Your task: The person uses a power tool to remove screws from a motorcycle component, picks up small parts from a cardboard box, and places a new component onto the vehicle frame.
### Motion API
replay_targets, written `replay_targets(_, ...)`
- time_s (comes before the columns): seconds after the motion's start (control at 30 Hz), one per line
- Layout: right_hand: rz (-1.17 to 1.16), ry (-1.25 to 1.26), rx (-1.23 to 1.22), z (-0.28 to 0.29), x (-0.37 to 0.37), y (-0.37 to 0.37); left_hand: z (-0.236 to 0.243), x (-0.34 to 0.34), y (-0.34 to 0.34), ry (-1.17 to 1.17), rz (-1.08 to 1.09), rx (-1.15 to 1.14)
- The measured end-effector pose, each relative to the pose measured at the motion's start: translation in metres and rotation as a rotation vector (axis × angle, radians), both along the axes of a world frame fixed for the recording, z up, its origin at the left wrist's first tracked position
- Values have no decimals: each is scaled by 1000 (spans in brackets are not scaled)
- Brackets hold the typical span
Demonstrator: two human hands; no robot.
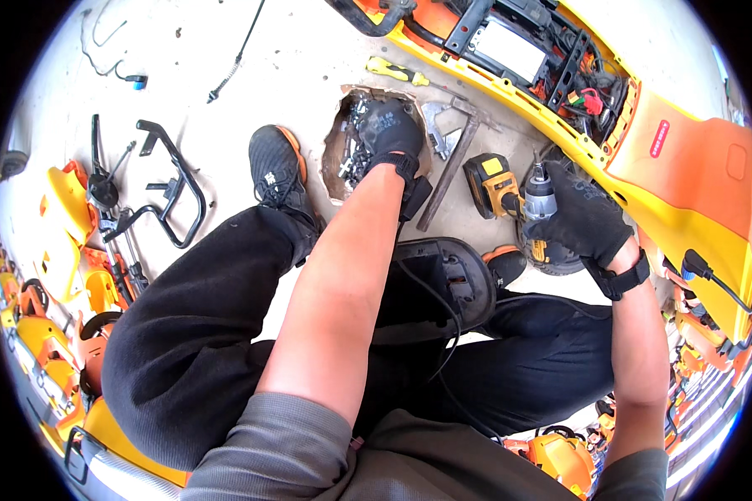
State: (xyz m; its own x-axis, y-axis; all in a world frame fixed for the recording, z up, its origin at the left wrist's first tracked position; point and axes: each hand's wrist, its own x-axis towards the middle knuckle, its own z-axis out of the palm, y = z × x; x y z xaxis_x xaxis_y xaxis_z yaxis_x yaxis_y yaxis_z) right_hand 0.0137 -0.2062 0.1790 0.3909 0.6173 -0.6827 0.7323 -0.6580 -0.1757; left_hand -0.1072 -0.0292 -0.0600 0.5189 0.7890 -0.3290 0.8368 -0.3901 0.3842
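My left hand (390,129), in a black work glove, reaches down into an open cardboard box (332,163) of loose screws and small metal parts (353,154). Its fingers point down among the parts, and their tips are hidden. In my right hand (583,213), also gloved in black, is a yellow-and-black cordless impact driver (540,200), gripped round its body with the grey nose pointing away from me. The driver's battery (490,179) lies toward the left. Between the hands, a hammer (449,171) rests on the floor beside a silver metal tool (439,125).
A yellow-orange vehicle body (560,125) with exposed wiring lies along the right. Beyond the box is a yellow-handled screwdriver (393,71). Black tubular frames (171,188) lie at left. A dark rounded part (451,280) with a cable sits between my legs.
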Motion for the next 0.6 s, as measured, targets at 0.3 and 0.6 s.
replay_targets(0.3, 37, -21, -55, -9, 6, -10, -42, -14, 3, -310, -14, -23)
replay_targets(0.6, 42, 32, 61, -11, 9, -12, -32, -14, 3, -199, -32, -91)
